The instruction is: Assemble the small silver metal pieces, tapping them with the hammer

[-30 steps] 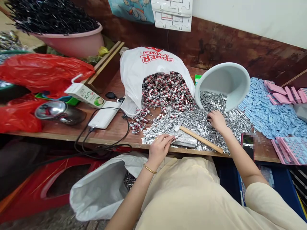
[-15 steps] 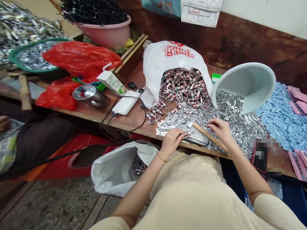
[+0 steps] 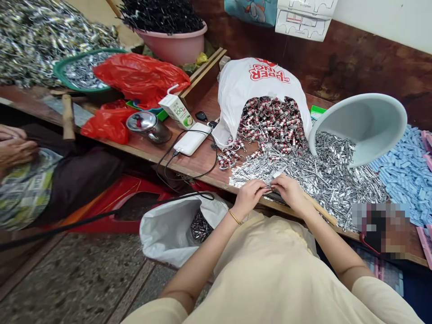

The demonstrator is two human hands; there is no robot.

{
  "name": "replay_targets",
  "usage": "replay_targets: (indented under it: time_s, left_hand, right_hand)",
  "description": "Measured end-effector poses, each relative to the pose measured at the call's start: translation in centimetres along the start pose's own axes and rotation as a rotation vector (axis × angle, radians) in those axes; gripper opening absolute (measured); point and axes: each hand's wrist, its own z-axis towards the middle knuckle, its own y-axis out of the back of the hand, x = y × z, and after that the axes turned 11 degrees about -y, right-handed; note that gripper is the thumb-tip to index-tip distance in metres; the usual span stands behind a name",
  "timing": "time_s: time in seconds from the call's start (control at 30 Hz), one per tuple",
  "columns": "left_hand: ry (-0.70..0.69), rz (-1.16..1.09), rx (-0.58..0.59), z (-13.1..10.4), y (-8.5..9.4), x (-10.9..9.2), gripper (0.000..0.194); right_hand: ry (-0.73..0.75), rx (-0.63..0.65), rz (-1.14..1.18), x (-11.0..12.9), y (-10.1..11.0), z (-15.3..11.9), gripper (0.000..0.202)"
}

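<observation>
Left hand (image 3: 249,195): right of frame centre, we pinch a small metal piece (image 3: 268,186).
Small metal piece: between our hands, long axis seemingly left to right.
Right hand (image 3: 289,191): we press fingertips together at its right end; what they grip, we cannot tell.

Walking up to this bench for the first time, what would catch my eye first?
Probably the white bag with red lettering, lying open on the bench and spilling red-and-silver metal pieces. Right of it, a pale grey tub lies tipped over a heap of silvery parts, with bright blue pieces beyond. Both hands, left and right, meet at the bench's front edge.
</observation>
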Motion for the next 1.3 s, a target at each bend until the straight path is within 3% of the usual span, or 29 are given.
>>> replay_targets:
  time_s: [0.2, 0.4, 0.6, 0.7, 0.8, 0.9, 1.03, 1.3]
  left_hand:
    - [-0.018, -0.004, -0.011, -0.2, -0.1, 0.4, 0.009]
    - [0.021, -0.006, -0.007, 0.0, -0.1, 0.1, 0.011]
    - [0.030, -0.018, -0.022, -0.2, -0.2, -0.1, 0.017]
    - [0.071, -0.055, -0.097, -0.2, -0.1, -0.7, 0.022]
    - [0.164, -0.140, -0.192, 0.2, 0.1, -1.9, 0.017]
    - [0.205, -0.182, -0.209, 0.7, 0.5, -3.3, 0.015]
    - [0.168, -0.113, -0.132, 1.1, 1.3, -4.5, 0.019]
    - [-0.121, 0.036, 0.123, 1.8, 4.2, -5.2, 0.026]
  right_hand:
    - [-0.043, -0.037, -0.108, 0.2, 0.0, 0.1, 0.015]
    - [0.080, 0.080, -0.143, 0.1, 0.5, 0.7, 0.014]
    - [0.159, 0.105, -0.138, 0.2, 1.0, 0.6, 0.017]
    - [0.138, 0.033, -0.007, 0.4, 0.6, -0.1, 0.011]
    - [-0.029, -0.040, 0.251, 0.5, -0.5, -1.2, 0.020]
    - [-0.176, -0.059, 0.494, 0.8, -1.4, -2.4, 0.017]
    - [-0.126, -0.129, 0.472, 1.7, -0.4, -3.1, 0.015]
    - [0.025, -0.088, 0.382, 2.9, 2.4, -4.2, 0.019]
